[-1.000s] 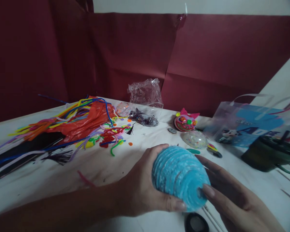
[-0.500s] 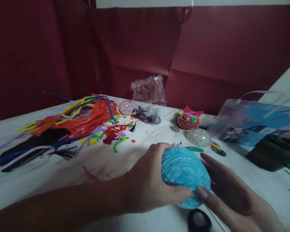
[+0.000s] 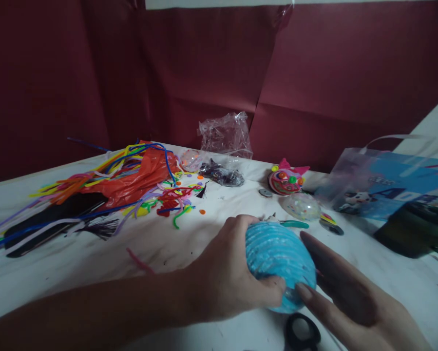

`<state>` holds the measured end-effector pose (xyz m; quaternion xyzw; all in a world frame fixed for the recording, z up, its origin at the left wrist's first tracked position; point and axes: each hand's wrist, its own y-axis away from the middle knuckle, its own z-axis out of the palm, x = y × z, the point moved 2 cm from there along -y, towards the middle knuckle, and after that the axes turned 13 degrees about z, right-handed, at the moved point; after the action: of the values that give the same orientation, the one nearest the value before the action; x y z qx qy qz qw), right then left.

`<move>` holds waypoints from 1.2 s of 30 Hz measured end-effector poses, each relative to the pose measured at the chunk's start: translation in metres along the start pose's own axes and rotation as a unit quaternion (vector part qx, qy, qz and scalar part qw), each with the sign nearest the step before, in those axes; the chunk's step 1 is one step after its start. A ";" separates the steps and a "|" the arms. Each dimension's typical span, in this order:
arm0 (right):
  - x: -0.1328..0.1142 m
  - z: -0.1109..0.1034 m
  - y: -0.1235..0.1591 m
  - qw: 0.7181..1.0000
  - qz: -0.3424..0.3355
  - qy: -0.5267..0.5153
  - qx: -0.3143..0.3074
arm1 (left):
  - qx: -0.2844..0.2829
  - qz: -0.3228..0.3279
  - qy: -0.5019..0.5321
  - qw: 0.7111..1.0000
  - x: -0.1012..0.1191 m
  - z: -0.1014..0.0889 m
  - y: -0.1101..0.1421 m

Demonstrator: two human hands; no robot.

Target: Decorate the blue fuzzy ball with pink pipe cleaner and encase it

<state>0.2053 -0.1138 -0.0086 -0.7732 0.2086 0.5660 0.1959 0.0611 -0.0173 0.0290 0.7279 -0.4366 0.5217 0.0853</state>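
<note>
A light-blue ball (image 3: 277, 248), its surface ridged with rows of fuzzy pipe cleaner, is held just above the table. My left hand (image 3: 237, 273) grips it from the left, thumb pressed across the lower front. On the other side, my right hand (image 3: 353, 292) has its thumb tip against the lower right of the ball and its fingers along the right edge. A small shiny patch shows between the two thumbs. Below the ball lies a black ring-shaped handle (image 3: 316, 336), partly cut off by the frame. Behind it are green-handled pliers (image 3: 295, 224), partly hidden.
Colourful pipe cleaners (image 3: 105, 168), a red plastic bag (image 3: 131, 183) and a black phone-like slab (image 3: 54, 222) lie left. At the back are a clear bag (image 3: 226, 134) and a decorated pink head (image 3: 286, 179). A clear dome (image 3: 302, 207) and dark cup (image 3: 405, 231) stand right.
My left thumb has drawn back slightly to the left, showing more of the shiny patch. Both hands stay on the ball; the view has shifted slightly.
</note>
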 end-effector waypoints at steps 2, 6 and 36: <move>0.002 -0.001 -0.001 1.000 -0.007 0.003 -0.002 | 0.001 -0.003 -0.003 1.000 -0.001 0.001 0.001; 0.010 -0.007 -0.008 0.999 -0.021 0.025 -0.033 | 0.019 0.004 -0.017 1.000 -0.005 0.005 0.002; 0.018 -0.003 -0.010 0.999 0.009 0.023 -0.027 | -0.010 -0.020 -0.059 0.998 -0.009 0.006 0.004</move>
<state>0.2185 -0.1087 -0.0239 -0.7889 0.2043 0.5554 0.1653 0.0616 -0.0182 0.0176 0.7653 -0.4314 0.4716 0.0766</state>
